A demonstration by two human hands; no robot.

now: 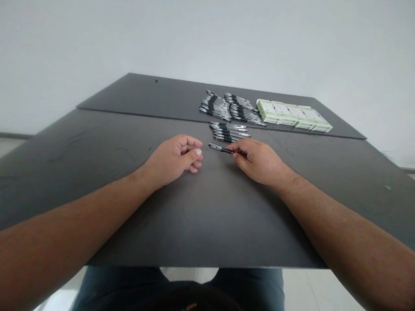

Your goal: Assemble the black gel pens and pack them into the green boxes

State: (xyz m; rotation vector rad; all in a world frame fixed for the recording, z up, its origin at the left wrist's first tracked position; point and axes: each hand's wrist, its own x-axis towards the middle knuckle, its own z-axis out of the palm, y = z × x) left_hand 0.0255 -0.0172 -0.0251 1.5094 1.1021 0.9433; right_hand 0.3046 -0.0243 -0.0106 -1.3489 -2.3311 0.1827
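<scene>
My right hand [259,160] pinches a black-gripped clear pen [219,148] between thumb and fingers, by the pen's end, with the pen lying nearly flat just above the dark tabletop [81,151]. My left hand [173,155] rests on the table a short way to the left, its fingers curled with nothing in them. Just beyond the pen lies a small group of similar pens [228,131], side by side. Neither hand touches that group.
Farther back, two piles of similar pens [215,106] lie on a second dark board [139,93]. To their right sit pale green and white boxes [293,114]. A white wall stands behind the table, and my legs show below its near edge.
</scene>
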